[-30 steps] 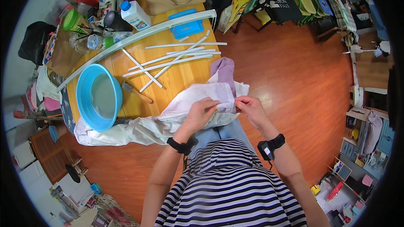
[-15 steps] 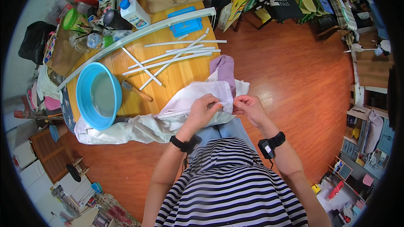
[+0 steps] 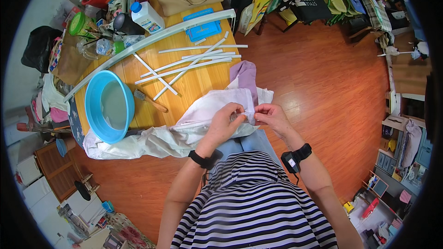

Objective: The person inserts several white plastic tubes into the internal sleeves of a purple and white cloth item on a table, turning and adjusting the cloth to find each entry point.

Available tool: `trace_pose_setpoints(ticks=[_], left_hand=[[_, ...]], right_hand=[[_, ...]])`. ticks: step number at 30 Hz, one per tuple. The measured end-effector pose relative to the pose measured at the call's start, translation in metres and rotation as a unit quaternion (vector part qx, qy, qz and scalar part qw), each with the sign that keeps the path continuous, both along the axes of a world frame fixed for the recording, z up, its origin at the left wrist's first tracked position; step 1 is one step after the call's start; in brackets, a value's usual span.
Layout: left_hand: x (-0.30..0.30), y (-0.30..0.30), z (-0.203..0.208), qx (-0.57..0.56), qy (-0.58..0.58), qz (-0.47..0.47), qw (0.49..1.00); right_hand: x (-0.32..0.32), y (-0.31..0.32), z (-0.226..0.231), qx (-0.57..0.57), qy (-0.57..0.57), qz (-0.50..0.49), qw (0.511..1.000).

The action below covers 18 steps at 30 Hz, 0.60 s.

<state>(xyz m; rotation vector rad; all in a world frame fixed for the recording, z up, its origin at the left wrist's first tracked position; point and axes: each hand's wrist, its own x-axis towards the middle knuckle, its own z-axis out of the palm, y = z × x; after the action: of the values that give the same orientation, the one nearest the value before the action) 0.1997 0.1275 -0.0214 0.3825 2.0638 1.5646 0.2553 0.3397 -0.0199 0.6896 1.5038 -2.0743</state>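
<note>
A pale white cloth (image 3: pixel 207 110) is seen draped over the near edge of a wooden bench (image 3: pixel 194 83) and hanging toward the lap, and its folded edge is pinched between both hands: the left hand (image 3: pixel 226 122) is closed on it with curled fingers, and the right hand (image 3: pixel 272 116) is closed on it just beside, fingertips nearly touching. Farther back on the bench, a round blue basin (image 3: pixel 109 106), a small brush (image 3: pixel 150 101), several thin white strips (image 3: pixel 194 62) and a white bottle (image 3: pixel 146 17) are laid out.
</note>
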Motion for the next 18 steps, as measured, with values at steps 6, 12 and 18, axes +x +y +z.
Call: trace_pose_setpoints(ticks=[6,12,18], left_hand=[[0.002,0.003,-0.01,0.013,-0.047,-0.006,0.999],[0.002,0.0,-0.013,0.043,-0.097,-0.007,0.994],[0.001,-0.003,-0.009,0.062,-0.115,-0.012,0.991]], right_hand=[[0.0,0.002,-0.002,-0.001,0.017,0.013,1.0],[-0.002,0.003,-0.001,-0.022,-0.018,0.016,0.999],[-0.001,0.004,-0.002,-0.028,0.005,0.038,0.999]])
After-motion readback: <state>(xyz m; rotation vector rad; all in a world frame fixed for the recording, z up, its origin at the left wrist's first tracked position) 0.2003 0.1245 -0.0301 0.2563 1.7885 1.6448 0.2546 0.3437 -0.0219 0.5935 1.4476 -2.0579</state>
